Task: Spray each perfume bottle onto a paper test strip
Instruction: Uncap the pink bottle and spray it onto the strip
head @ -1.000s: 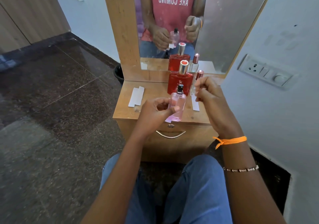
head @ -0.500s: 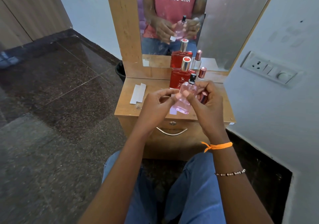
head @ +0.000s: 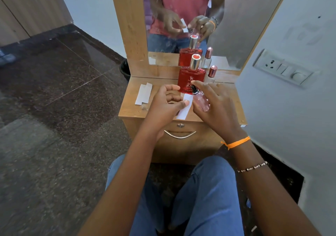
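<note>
Small pink perfume bottle [head: 201, 100] is up off the tabletop, tilted, black nozzle toward the upper left, and my right hand [head: 216, 106] has it clasped, fingers wrapped around the body with the index finger stretched up by the spray head. Just beside that nozzle sits the white paper test strip [head: 185, 106], slanting down toward me, pinched near its upper end between thumb and fingers of my left hand [head: 166, 103]. Strip and nozzle are very close; I cannot tell if they touch. Right behind the hands stands the big red perfume bottle [head: 190, 79] with its silver cap, upright on the wooden dresser top [head: 131, 106], and next to it on the right a slim clear bottle with a rose-gold cap [head: 211, 73]. Off to the left on the dresser lie spare white strips [head: 143, 96], well apart from the action. The mirror [head: 236, 26] above throws back both hands and the red bottle. A drawer handle [head: 180, 135] shows below the top, and a wall switch plate [head: 283, 71] at far right.
</note>
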Available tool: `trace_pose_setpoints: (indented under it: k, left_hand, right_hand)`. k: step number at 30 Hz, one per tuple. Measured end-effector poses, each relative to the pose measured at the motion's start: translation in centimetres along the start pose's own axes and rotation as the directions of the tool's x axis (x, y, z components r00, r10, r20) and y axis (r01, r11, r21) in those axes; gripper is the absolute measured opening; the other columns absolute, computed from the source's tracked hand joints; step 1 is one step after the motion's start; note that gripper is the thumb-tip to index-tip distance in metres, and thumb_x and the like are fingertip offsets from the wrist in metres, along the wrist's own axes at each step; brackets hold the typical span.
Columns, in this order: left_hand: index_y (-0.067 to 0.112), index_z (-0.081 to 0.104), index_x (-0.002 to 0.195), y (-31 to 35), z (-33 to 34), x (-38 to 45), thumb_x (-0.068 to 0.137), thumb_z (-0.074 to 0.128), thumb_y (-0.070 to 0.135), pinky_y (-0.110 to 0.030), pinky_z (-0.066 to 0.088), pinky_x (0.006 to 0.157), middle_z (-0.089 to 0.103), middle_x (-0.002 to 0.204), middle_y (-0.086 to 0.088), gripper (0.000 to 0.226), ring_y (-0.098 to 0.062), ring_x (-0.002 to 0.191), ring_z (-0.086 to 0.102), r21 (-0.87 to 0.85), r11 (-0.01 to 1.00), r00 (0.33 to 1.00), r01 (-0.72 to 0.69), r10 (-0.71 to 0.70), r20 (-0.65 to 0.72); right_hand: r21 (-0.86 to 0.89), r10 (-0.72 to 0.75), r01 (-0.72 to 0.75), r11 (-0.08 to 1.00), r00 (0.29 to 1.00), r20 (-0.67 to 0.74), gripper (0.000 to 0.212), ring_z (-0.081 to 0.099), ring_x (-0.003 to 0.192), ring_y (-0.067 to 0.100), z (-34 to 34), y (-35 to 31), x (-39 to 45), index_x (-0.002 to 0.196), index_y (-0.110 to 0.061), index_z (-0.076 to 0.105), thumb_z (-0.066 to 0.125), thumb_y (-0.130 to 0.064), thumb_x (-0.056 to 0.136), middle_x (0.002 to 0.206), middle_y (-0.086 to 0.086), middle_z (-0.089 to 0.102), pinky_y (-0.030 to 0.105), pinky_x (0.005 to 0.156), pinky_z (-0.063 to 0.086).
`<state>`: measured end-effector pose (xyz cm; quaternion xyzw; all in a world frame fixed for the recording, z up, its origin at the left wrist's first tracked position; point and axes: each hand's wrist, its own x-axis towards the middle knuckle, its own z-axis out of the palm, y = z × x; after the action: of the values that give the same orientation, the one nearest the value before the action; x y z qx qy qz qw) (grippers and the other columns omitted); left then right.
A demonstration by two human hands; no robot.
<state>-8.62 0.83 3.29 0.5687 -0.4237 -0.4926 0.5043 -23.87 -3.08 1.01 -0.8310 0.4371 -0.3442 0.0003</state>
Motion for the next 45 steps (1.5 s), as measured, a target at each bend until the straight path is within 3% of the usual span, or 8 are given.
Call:
trace_pose_setpoints:
  k: [4,11,20,29,36,40,42,45]
  left_hand:
    - [0.023,0.051,0.11,0.2,0.0,0.3,0.083,0.069,0.012,-0.012,0.044,0.054,0.062,0.087,0.004,0.034,-0.006,0.081,0.06,-0.018,1.0,0.999,0.015,-0.016,-0.035]
    - [0.019,0.05,0.11,0.0,0.1,0.6,0.085,0.064,0.005,-0.022,0.049,0.065,0.056,0.072,0.004,0.032,-0.011,0.08,0.061,-0.043,0.999,1.0,0.025,-0.025,-0.002]
    - [0.017,0.047,0.117,0.0,0.0,0.7,0.085,0.063,0.003,-0.017,0.049,0.062,0.055,0.07,0.004,0.038,-0.01,0.079,0.06,-0.109,0.99,0.992,0.091,-0.082,0.091]
    - [0.016,0.048,0.112,0.0,0.0,0.8,0.084,0.063,0.0,-0.03,0.054,0.077,0.055,0.073,0.001,0.036,-0.017,0.086,0.06,-0.218,0.968,0.989,0.123,-0.1,0.113]
    - [0.017,0.048,0.101,-0.2,0.0,0.7,0.083,0.063,-0.001,-0.024,0.052,0.07,0.054,0.073,0.001,0.029,-0.017,0.081,0.061,-0.229,0.967,0.99,0.11,-0.087,0.107]
    - [0.021,0.044,0.088,-0.3,0.1,0.6,0.082,0.066,0.003,-0.016,0.049,0.058,0.057,0.07,0.003,0.029,-0.012,0.073,0.061,-0.149,0.987,0.997,0.062,-0.053,0.062]
    - [0.021,0.044,0.085,-0.4,0.1,0.7,0.082,0.068,0.005,-0.017,0.047,0.059,0.059,0.071,0.003,0.029,-0.01,0.073,0.061,-0.082,0.996,0.999,0.034,-0.031,0.036]
    - [0.019,0.046,0.079,-0.7,0.3,0.8,0.081,0.069,0.006,-0.015,0.047,0.057,0.062,0.069,0.004,0.027,-0.004,0.069,0.062,-0.005,1.0,1.0,-0.013,0.013,0.018]
  right_hand:
    - [-0.028,-0.063,0.064,0.998,0.997,0.048,0.047,0.058,0.098,0.03,0.0,0.4,0.0,0.123,-0.012,0.053,0.071,-0.018,0.08,0.113,0.012,0.064,0.034,0.07,0.052]
    - [-0.124,-0.171,0.186,0.975,0.978,0.123,0.043,0.059,0.095,0.029,-0.5,0.7,0.5,0.118,-0.011,0.056,0.072,-0.018,0.079,0.109,0.011,0.066,0.03,0.062,0.05]
    - [-0.257,-0.318,0.363,0.896,0.927,0.201,0.042,0.061,0.087,0.03,-1.6,1.0,1.7,0.113,-0.008,0.06,0.076,-0.018,0.075,0.102,0.013,0.068,0.032,0.06,0.053]
    - [-0.276,-0.364,0.421,0.864,0.901,0.235,0.042,0.061,0.083,0.031,-2.1,1.0,2.4,0.108,-0.008,0.061,0.079,-0.019,0.072,0.1,0.013,0.068,0.03,0.056,0.053]
    - [-0.225,-0.304,0.358,0.906,0.921,0.242,0.046,0.062,0.093,0.036,-2.6,0.9,2.8,0.113,-0.005,0.057,0.078,-0.017,0.073,0.107,0.018,0.066,0.038,0.066,0.056]
    - [-0.073,-0.106,0.118,0.99,0.983,0.15,0.049,0.057,0.106,0.027,-2.7,1.2,2.2,0.123,-0.01,0.053,0.073,-0.022,0.079,0.121,0.013,0.062,0.03,0.078,0.049]
    - [0.055,0.027,-0.032,0.998,0.994,0.102,0.052,0.056,0.098,0.013,-2.7,1.3,1.8,0.126,-0.014,0.052,0.073,-0.024,0.08,0.121,0.008,0.061,0.021,0.08,0.042]
    - [0.199,0.18,-0.188,0.962,0.982,0.059,0.055,0.05,0.07,-0.005,-2.6,1.4,0.8,0.127,-0.019,0.051,0.074,-0.021,0.077,0.095,-0.004,0.059,0.004,0.066,0.039]
